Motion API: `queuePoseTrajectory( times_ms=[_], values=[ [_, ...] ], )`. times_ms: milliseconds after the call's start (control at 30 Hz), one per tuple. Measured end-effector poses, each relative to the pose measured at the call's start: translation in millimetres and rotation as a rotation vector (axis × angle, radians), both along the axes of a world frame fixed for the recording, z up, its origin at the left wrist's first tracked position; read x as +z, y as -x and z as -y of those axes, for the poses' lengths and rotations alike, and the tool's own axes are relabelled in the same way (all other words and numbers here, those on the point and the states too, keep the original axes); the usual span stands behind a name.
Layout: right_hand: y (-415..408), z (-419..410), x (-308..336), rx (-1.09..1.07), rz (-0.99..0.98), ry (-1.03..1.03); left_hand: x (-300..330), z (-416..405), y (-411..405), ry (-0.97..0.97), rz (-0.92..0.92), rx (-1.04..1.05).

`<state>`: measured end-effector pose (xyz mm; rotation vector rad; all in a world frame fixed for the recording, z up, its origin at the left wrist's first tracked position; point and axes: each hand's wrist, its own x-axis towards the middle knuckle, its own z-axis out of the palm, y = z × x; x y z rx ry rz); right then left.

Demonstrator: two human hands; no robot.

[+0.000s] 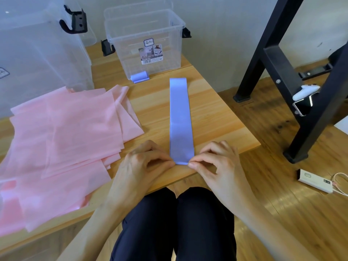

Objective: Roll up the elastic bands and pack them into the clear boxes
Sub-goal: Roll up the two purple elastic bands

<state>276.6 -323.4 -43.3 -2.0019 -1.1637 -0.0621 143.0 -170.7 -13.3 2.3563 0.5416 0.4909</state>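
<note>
**Pinching the near end of the purple band**

My left hand and my right hand each pinch one corner of the purple elastic band. My fingers are curled, and thumb and fingertip squeeze the near edge of the band. The band lies flat and straight on the wooden table, running away from me toward the wall.

Past its far end stands a small clear box with black clips and a sticker on the front. A rolled purple band sits at the bottom front of this box; I cannot tell if it is inside or just in front. A big clear box stands at the far left of the table.

A pile of flat pink bands covers the left side of the table, close to my left hand.

On the floor to the right stand black metal legs, and a white power bank lies near them.
</note>
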Motion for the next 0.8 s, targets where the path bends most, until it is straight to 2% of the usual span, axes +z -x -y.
queuePoseTrajectory(
  times_ms=[200, 433, 800],
  values=[
    [6, -2, 5, -0.104, -0.149, 0.089, -2, -4, 1, 0.059, -0.038, 0.006],
    [9, -5, 11, -0.137, -0.069, 0.164, 1, -3, -1, 0.048, -0.104, 0.019],
    [8, -7, 18, -0.149, -0.114, 0.249, 11, -3, -5, 0.069, -0.149, 0.056]
  ],
)
